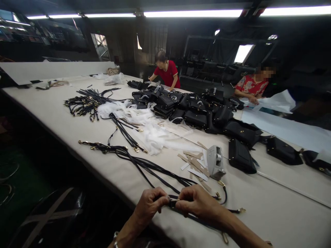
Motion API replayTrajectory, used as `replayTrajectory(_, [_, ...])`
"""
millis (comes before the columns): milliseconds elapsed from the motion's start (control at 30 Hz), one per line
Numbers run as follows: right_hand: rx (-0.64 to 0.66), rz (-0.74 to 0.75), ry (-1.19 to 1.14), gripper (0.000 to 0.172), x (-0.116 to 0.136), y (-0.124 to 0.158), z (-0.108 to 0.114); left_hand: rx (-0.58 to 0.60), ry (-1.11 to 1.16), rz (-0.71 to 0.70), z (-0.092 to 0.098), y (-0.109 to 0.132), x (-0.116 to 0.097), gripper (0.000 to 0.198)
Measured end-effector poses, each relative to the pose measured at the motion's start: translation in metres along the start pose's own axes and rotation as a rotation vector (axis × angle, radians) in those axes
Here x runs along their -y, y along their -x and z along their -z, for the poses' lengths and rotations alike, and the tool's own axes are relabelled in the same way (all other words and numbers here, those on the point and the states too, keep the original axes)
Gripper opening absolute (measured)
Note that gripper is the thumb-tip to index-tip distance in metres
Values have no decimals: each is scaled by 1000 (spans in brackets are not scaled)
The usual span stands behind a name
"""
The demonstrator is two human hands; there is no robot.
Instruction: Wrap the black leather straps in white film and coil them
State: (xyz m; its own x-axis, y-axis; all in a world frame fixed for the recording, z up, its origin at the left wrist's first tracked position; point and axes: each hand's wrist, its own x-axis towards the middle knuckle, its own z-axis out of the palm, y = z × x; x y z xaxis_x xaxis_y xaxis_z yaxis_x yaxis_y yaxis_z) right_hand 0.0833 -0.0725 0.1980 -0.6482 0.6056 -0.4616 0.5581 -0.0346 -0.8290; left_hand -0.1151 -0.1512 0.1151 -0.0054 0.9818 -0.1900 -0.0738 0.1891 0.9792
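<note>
Near the table's front edge, my left hand [151, 201] and my right hand [195, 201] meet, each with thumb and fingers pinched. Between their fingertips is a short stretch of black strap [172, 204], with a thin pale edge or strip on it; the fingers cover most of the detail. Just beyond the hands lies a bundle of long black straps [144, 164], running from upper left toward my right hand. Gold clasps [221, 184] show at strap ends beside my right wrist.
A grey tape dispenser [216, 162] stands beyond my right hand, beside scattered tan and white strips [195, 163]. Black handbags [195, 119] are heaped across the table, with white wrapping [152, 134] and more straps [86, 101] to their left. Two people [168, 74] work at the far side.
</note>
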Motion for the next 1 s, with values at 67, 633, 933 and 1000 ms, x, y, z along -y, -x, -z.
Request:
replayTrajectory(67, [-62,7,-22,17,3,0,0,49,42,4,1,1,-1,36])
replayTrajectory(633, [-34,-169,-504,42,-25,3,-10,274,-150,-14,-5,0,-34,21])
replayTrajectory(933, [-156,103,160,17,-7,25,4,235,56,-17,-27,11,-15,17])
replayTrajectory(1000, [-85,60,138,18,-6,30,15,217,133,5,-26,12,-9,23])
